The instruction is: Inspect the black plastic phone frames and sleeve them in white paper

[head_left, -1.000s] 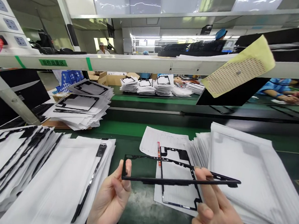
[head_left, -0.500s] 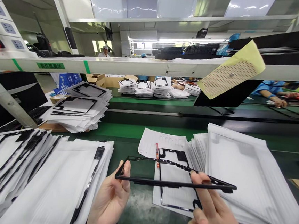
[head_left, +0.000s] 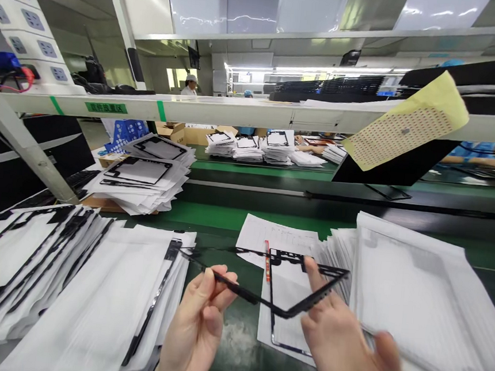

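One black frame [head_left: 244, 293] turned since before | left hand [head_left: 196, 319] pinching its edge | right hand [head_left: 340, 341] blurred, hold unclear

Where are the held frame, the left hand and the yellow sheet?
Held frame [head_left: 244, 293]: head view, on its near bar.
Left hand [head_left: 196, 322]: head view, on the palm.
Yellow sheet [head_left: 408, 127]: head view, on its dotted part.

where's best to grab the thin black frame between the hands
Probably by the near bar of the black frame, coming from the person's side with thumb and fingers on either face, as the left hand pinches it. The middle is open, so only the narrow bars offer a hold. A second pinch at the right end would likely steady it.
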The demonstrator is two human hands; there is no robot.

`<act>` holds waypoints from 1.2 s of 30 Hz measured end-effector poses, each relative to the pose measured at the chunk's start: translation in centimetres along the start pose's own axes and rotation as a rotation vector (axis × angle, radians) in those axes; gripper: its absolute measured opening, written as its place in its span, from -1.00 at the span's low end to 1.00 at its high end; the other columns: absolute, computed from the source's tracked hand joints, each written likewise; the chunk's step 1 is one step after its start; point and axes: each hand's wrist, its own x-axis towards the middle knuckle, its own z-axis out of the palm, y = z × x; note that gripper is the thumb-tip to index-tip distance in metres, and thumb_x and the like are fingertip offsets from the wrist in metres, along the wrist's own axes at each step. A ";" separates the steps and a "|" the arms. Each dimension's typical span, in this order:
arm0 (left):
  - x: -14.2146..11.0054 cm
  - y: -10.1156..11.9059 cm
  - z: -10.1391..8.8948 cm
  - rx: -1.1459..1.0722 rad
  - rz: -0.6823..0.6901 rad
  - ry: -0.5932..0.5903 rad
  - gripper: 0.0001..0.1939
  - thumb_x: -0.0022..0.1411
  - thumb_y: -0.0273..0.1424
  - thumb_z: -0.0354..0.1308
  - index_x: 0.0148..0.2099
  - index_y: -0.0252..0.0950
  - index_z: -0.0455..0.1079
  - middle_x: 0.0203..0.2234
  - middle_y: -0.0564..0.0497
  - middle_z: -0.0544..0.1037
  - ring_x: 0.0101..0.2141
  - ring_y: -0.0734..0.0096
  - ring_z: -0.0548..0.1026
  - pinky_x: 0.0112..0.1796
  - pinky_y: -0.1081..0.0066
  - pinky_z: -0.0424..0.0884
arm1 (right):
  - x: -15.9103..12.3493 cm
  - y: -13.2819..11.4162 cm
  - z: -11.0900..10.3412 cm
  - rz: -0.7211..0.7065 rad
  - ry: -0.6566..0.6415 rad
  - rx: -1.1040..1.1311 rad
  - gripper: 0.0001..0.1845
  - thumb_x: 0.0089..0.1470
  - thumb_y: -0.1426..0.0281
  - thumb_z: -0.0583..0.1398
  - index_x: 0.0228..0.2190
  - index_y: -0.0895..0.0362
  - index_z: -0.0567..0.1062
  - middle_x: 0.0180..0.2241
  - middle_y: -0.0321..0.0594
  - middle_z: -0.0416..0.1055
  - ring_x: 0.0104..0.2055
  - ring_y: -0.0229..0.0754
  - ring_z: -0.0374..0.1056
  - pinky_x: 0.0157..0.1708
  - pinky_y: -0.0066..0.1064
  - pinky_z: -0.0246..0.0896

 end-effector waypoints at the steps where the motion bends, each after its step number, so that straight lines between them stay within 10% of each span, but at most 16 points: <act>1: -0.1 -0.2 0.1 0.073 0.063 -0.028 -0.82 0.29 -0.57 0.25 -0.30 -0.28 0.67 -0.37 -0.05 0.73 -0.33 0.35 0.70 -0.59 0.84 0.42 | 0.7 0.2 0.5 0.036 0.007 0.026 -0.23 -0.04 -0.02 0.39 0.14 0.05 0.50 0.42 -0.18 0.02 -0.10 -0.20 0.43 -0.11 -0.46 0.43; 4: -0.5 -0.7 0.1 0.242 0.209 -0.098 -0.85 0.01 -0.38 0.50 -0.30 -0.22 0.68 -0.36 -0.07 0.73 -0.35 0.23 0.70 -0.61 0.83 0.42 | 2.3 1.0 1.3 0.088 -0.026 0.113 -0.29 0.01 -0.01 0.37 0.09 0.15 0.55 0.34 -0.10 0.20 -0.13 -0.27 0.47 -0.14 -0.58 0.42; 15: -1.0 -1.1 0.3 0.485 0.428 -0.097 -0.85 0.00 -0.23 0.50 -0.32 -0.08 0.68 -0.44 -0.02 0.70 -0.60 0.46 0.63 -0.60 0.80 0.43 | 3.7 3.0 -0.1 0.220 -0.012 0.142 -0.24 0.04 -0.17 0.27 0.03 0.14 0.56 0.20 -0.03 0.40 -0.24 -0.26 0.46 -0.19 -0.46 0.40; 28: -0.9 -2.9 0.7 0.600 0.437 0.004 -0.77 -0.12 -0.12 0.53 -0.45 -0.11 0.67 -0.59 -0.03 0.67 -0.67 0.33 0.58 -0.66 0.54 0.48 | 4.8 4.2 -1.5 0.297 0.048 0.052 -0.20 0.04 -0.27 0.17 0.00 0.12 0.55 0.03 -0.01 0.52 -0.28 -0.16 0.47 -0.17 -0.31 0.39; 36: -1.2 -3.3 0.4 0.623 0.288 0.015 -0.75 -0.15 -0.12 0.55 -0.50 -0.14 0.65 -0.62 0.01 0.65 -0.64 0.42 0.56 -0.57 0.53 0.50 | 5.5 4.1 -4.1 0.283 0.085 0.037 -0.63 0.02 0.09 0.41 -0.24 0.10 0.66 -0.42 -0.30 0.56 -0.51 -0.36 0.35 -0.33 -0.52 0.36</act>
